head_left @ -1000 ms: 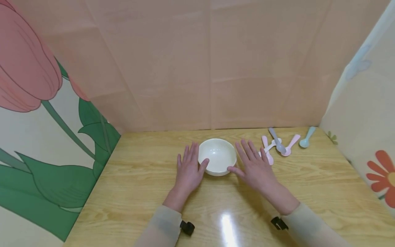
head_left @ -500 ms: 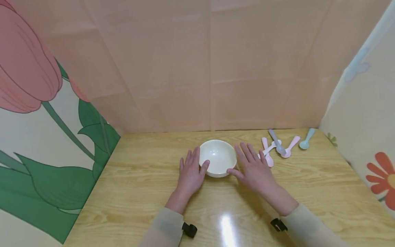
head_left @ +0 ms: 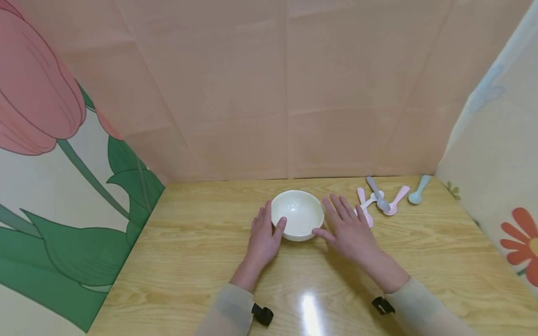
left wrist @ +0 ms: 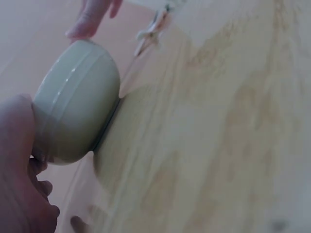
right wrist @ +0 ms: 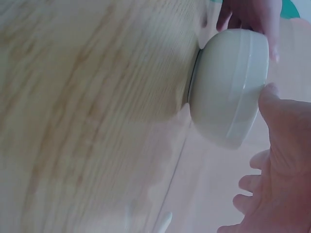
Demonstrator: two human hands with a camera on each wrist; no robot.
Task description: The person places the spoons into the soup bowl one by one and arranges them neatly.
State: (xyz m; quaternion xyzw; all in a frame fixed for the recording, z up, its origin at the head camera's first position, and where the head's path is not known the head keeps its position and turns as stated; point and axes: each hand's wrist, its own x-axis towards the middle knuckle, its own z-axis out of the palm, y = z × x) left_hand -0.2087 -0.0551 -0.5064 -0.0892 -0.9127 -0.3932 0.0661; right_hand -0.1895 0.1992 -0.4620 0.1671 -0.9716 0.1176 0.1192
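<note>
A white bowl stands upright on the wooden table, with nothing inside it. My left hand holds its left side, the thumb over the rim and the fingers along the outer wall. On the opposite side my right hand is spread, fingers straight and pointing away, with the thumb tip right at the near right rim. In the left wrist view the bowl's outer wall shows between both hands. The right wrist view has the right thumb at the rim and the other fingers apart from the bowl.
Several small spoons lie at the back right: a grey one, two pink ones, a white one and a blue-green one. A pink backdrop rises behind the table. Flower-printed panels flank both sides.
My left hand has moved right and closer against the bowl, its fingers drawing together. The right hand has stayed nearly still, and the bowl and spoons keep their places.
</note>
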